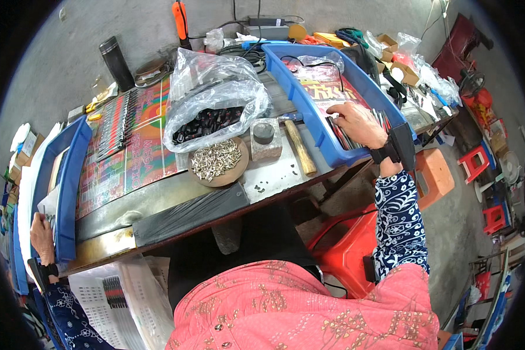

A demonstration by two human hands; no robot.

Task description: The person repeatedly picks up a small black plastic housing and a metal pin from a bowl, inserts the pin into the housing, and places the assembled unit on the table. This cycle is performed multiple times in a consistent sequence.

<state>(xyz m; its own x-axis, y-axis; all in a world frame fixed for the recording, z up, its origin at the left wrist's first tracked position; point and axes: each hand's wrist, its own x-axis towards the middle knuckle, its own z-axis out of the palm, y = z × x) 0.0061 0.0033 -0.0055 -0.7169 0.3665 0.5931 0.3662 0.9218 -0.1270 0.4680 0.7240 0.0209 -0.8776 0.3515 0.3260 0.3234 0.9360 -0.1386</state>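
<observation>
While both hands are down at separate trays, the main risk noted is one of divided attention: the right hand (359, 124), right of centre in the upper half of the frame, lies palm down over slim dark-and-red pieces (381, 119) in the right blue tray (298, 104), its fingers loosely bent; cannot tell whether they have closed on any piece. The left hand (42, 238), at the lower left of the frame, reaches into the left blue tray (83, 169); its fingertips are too small to read, so its grip cannot be told either. Judgement: the slim pieces lie crowded together, so a careless pull could drag out several or snag the wrist strap (382, 153) on the tray wall. Second hazard: the round dish (240, 175) of small metal parts (214, 158), at mid-frame, is near the front edge of the tabletop (286, 188); a sleeve sweeping across could tip it and scatter the parts. Third: the hammer (299, 147) lies just beside the right tray, handle end toward the front edge, so a shove of that tray might push it off. Also, the plastic bag (195, 76) gapes toward the dish, and a tug could spill its dark pieces (207, 123) among the metal parts
</observation>
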